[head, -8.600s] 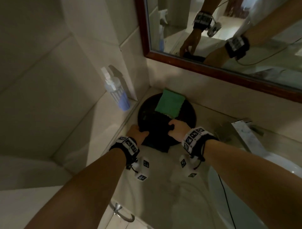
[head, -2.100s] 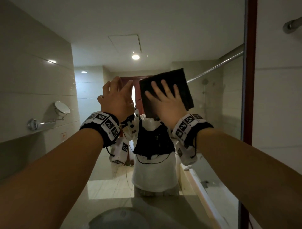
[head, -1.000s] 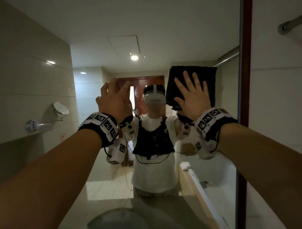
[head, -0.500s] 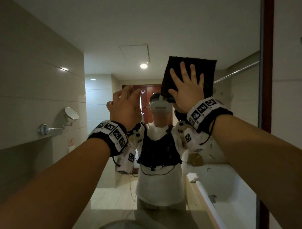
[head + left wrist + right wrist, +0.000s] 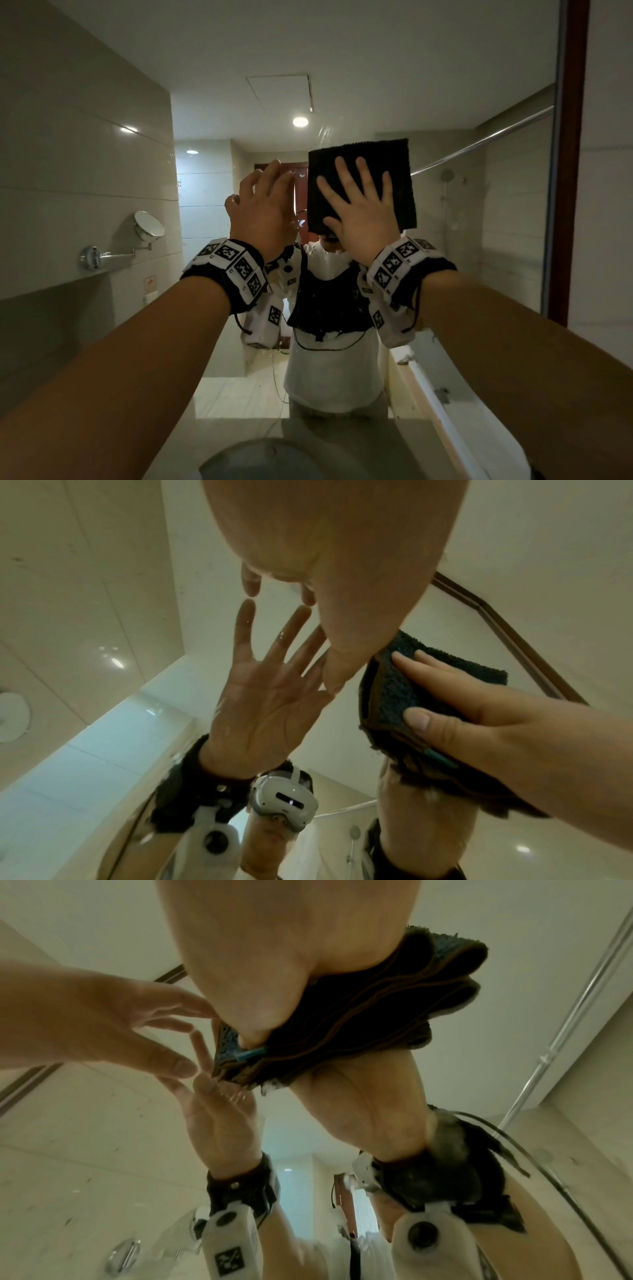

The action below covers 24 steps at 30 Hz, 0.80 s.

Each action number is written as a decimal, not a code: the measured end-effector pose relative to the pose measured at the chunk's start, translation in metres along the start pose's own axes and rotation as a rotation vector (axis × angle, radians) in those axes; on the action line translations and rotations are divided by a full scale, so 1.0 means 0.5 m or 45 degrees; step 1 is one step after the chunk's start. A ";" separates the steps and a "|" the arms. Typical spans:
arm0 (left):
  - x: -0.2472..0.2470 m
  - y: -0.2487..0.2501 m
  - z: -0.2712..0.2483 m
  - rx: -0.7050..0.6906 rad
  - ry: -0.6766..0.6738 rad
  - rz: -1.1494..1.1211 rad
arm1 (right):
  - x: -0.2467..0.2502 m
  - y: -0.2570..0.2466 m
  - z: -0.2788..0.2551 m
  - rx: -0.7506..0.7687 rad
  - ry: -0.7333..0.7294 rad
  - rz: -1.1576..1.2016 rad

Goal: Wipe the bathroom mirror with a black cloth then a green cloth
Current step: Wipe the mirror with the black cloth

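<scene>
The bathroom mirror [image 5: 479, 85] fills the head view. A folded black cloth [image 5: 397, 178] lies flat against the glass at head height. My right hand [image 5: 363, 212] presses it there with spread, straight fingers. The left wrist view shows the same cloth [image 5: 387, 691] under the flat fingers and thumb of my right hand [image 5: 479, 710]. Just left of the cloth, my left hand [image 5: 263, 205] leans on the glass with straight fingers and holds nothing. In the right wrist view the cloth [image 5: 377, 1015] bunches in folds under my palm.
The mirror's brown frame [image 5: 572, 171] runs down the right side, with tiled wall beyond it. A round swivel mirror [image 5: 149, 224] sticks out from the left wall. A dark round basin [image 5: 274, 459] sits on the counter at the bottom edge.
My right hand has slid the black cloth to the left and slightly down across the glass, so it now covers the reflected head. My left hand stays against the mirror.
</scene>
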<state>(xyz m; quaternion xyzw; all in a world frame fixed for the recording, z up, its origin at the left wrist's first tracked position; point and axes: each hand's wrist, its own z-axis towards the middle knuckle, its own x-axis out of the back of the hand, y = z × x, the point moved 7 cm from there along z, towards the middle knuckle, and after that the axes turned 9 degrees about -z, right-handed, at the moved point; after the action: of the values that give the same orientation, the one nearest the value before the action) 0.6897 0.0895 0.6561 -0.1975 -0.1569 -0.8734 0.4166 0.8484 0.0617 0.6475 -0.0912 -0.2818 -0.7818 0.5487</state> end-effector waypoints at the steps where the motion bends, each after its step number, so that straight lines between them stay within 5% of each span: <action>1: -0.002 -0.002 -0.004 -0.001 -0.008 0.017 | -0.004 -0.007 -0.011 0.003 -0.010 0.003; 16: -0.018 -0.031 -0.063 0.111 -0.047 0.028 | -0.072 -0.065 -0.134 0.199 -0.205 -0.067; 21: -0.023 -0.039 -0.060 0.126 -0.018 0.081 | 0.012 0.112 -0.018 -0.176 -0.071 0.094; 24: -0.027 -0.041 -0.058 0.117 -0.005 0.077 | 0.041 0.175 0.035 -0.245 -0.049 0.140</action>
<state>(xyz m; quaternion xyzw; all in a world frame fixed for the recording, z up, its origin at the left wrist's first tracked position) 0.6753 0.0982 0.6222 -0.1847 -0.1914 -0.8519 0.4512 0.9172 0.0339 0.7010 -0.1739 -0.2106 -0.7721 0.5738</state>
